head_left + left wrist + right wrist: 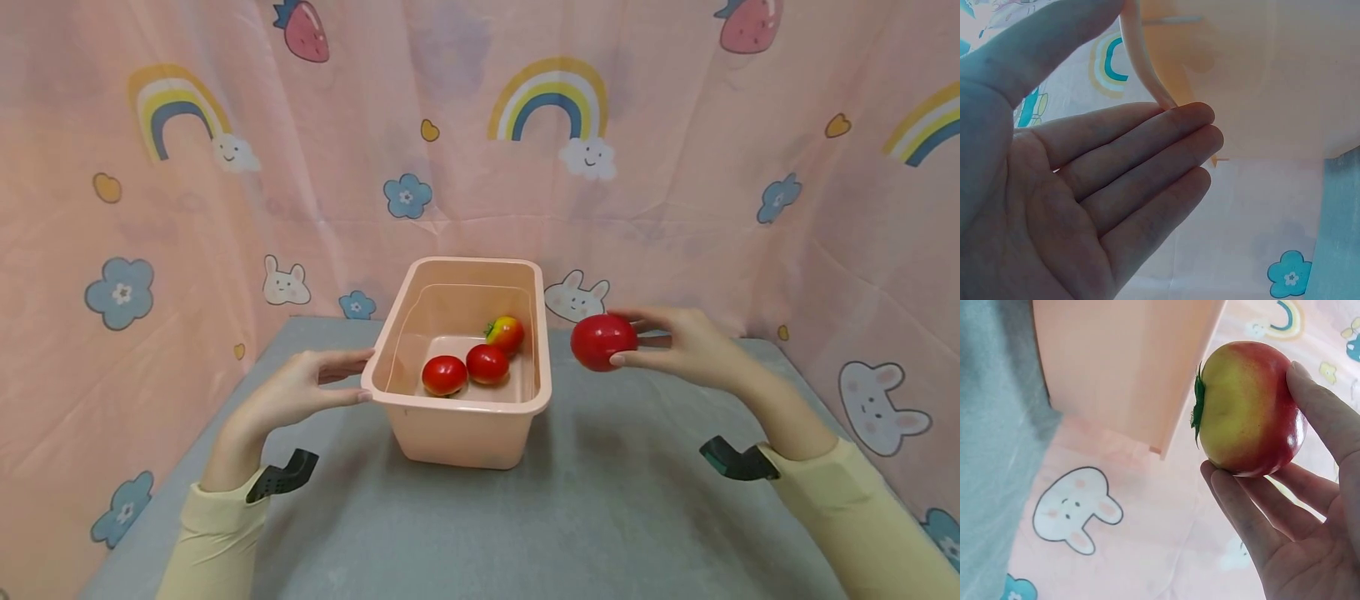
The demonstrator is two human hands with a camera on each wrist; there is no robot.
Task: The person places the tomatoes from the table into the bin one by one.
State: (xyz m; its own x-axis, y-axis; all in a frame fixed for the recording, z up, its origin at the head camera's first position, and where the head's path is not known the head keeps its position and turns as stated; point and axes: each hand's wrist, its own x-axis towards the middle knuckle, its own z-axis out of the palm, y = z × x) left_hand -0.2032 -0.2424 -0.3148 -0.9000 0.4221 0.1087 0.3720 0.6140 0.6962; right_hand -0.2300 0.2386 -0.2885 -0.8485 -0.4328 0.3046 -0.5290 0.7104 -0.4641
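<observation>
My right hand [682, 346] pinches a large red tomato [603, 342] between thumb and fingertips, above the table to the right of a peach plastic bin [457, 433]. In the right wrist view, this tomato [1250, 409] shows a yellow end with a green calyx facing the bin. My left hand [303, 385] is at the bin's left front corner, thumb and fingertips touching the rim; the left wrist view shows its fingers [1141, 153] nearly straight. Inside the bin lie two red tomatoes, one at the left [444, 375] and one in the middle [487, 364], plus a yellow-red tomato [506, 333] behind them.
The bin stands on a grey table [600, 517]. A pink curtain [465, 183] printed with rainbows, flowers and rabbits hangs behind the table and along both sides. Dark wrist mounts [285, 475] stick out from the yellow sleeves [862, 508].
</observation>
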